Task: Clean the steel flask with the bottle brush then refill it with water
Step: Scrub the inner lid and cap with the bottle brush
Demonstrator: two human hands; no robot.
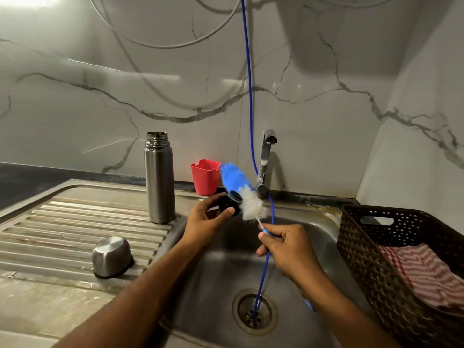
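Flask stands open on the drainboard, untouched. Left hand pinches the black stopper, right hand pinches the brush handle. Bristles look soft; steel's probably slippery wet, so I'd grab the flask mid-body

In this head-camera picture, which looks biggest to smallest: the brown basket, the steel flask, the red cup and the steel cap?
1. Brown basket, though nearness to the camera inflates it.
2. Steel flask.
3. Red cup and steel cap look alike; the cap is nearer, so I won't rank them.
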